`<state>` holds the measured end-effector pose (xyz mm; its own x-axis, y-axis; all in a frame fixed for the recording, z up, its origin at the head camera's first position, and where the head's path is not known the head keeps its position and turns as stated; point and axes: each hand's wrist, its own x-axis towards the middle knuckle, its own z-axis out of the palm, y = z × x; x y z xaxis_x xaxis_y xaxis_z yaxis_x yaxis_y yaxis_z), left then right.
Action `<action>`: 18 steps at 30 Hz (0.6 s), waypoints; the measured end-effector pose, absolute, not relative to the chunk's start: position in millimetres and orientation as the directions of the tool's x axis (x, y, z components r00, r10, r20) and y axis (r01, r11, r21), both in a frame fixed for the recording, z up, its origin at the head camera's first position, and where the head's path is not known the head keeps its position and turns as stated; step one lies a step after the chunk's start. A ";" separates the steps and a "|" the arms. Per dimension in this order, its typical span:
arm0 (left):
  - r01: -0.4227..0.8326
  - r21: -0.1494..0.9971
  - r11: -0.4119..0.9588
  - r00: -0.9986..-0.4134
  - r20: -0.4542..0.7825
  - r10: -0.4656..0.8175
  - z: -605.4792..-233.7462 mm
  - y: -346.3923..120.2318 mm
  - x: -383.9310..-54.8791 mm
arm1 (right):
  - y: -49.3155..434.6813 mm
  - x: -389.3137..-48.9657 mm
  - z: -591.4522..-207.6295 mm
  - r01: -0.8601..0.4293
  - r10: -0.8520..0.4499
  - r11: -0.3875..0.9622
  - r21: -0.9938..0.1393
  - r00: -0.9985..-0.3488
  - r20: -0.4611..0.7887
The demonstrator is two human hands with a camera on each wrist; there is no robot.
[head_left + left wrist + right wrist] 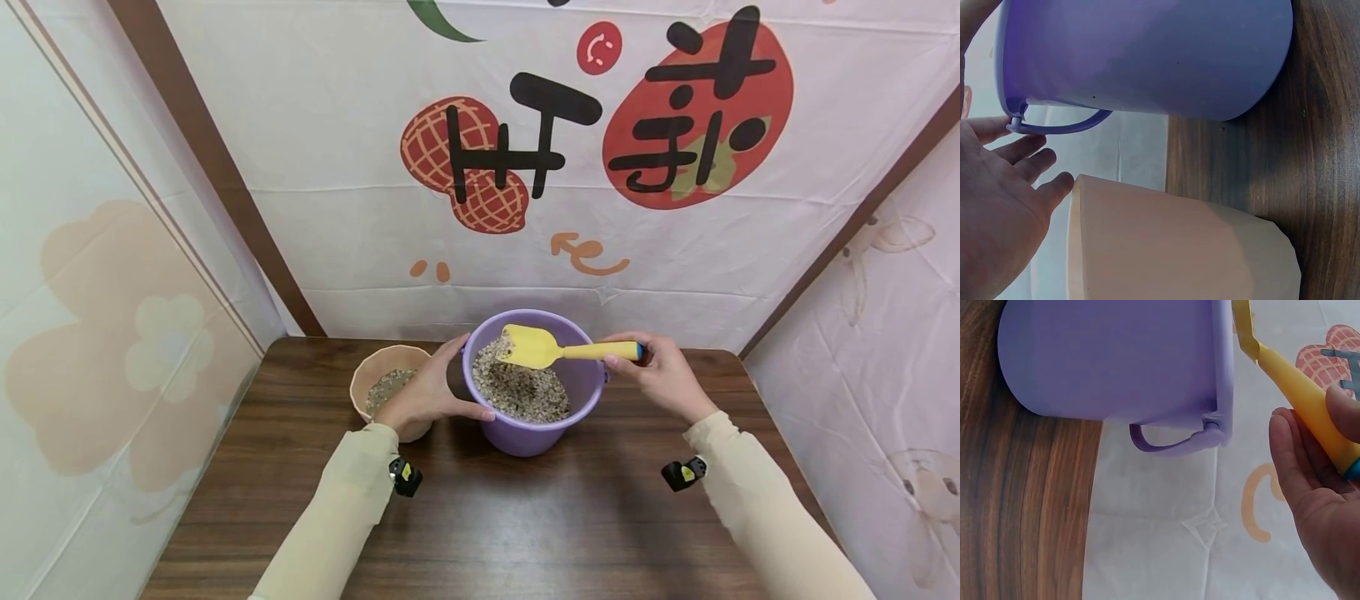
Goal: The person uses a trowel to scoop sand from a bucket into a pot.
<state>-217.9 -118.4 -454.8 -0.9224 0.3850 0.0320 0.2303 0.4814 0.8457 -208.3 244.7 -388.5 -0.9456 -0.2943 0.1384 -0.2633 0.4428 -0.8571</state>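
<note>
Right hand (663, 379) pinches the yellow scoop (529, 347) by its handle (588, 352), right over the gravel (536, 396) in the purple bucket (525, 437). Left hand (431, 387) is kinda spread against the bucket's left side. Peach bowl (365, 375) is just left of the bucket too.

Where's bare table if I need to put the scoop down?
Widest: the table in front of the purple bucket, between the sleeves. Smaller patches: left of the peach pot, and right of the right hand. Crowded: between pot and bucket, where the left hand touches the bucket's side.
</note>
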 end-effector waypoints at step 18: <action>0.243 0.840 0.485 -0.922 0.044 0.385 -455.3 -119.2 -218.6 | 265.6 -190.7 -385.3 -0.243 -0.168 0.431 -0.869 -0.968 0.188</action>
